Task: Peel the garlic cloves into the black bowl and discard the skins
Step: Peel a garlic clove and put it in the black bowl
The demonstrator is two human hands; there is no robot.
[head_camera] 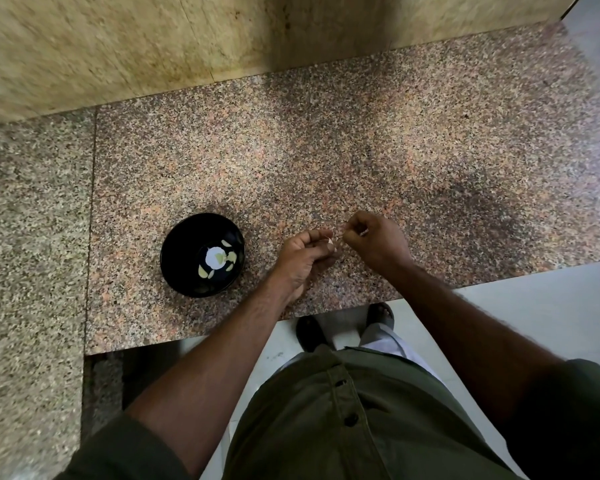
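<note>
Speckled pink granite counter (361, 140): round black bowl (174, 261) holding peeled cloves (219, 259); just right of it, left hand (303, 258) and right hand (374, 242) both pinch small pale garlic clove (330, 241).

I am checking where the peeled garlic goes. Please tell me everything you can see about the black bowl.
The black bowl is round, glossy and dark inside and out; its material cannot be told. It stands upright on the speckled granite counter, near the front edge, to the left of the left hand, and neither hand touches it. Inside lie several pale peeled garlic cloves around a bright round white patch at the bottom, perhaps a reflection. No lid is on it.
</note>
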